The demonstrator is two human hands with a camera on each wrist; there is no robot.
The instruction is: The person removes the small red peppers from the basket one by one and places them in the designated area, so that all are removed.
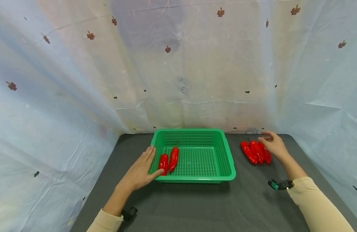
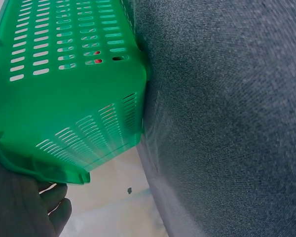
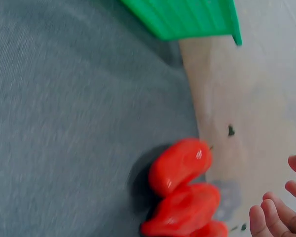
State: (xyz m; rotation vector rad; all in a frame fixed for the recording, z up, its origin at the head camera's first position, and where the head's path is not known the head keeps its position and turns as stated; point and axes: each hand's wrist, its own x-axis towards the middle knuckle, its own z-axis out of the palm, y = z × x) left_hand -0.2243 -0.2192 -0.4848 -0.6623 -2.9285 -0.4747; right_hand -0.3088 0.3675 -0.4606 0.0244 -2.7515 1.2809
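Head view: right hand [image 1: 275, 145] hovers by three red peppers [image 1: 256, 152] on dark table [image 1: 195, 206], right of green basket [image 1: 192, 178]. Fingers part-spread, lightly bent, seemingly holding nothing; contact with rightmost pepper hard to judge. Peppers lie on near side of fingertips, mostly leftward, long axes slanting from far left to near right. Left hand [image 1: 140, 169], well apart from them, rests straight-fingered on basket's left rim, grasping nothing. Two peppers [image 1: 173, 159] inside, left end.
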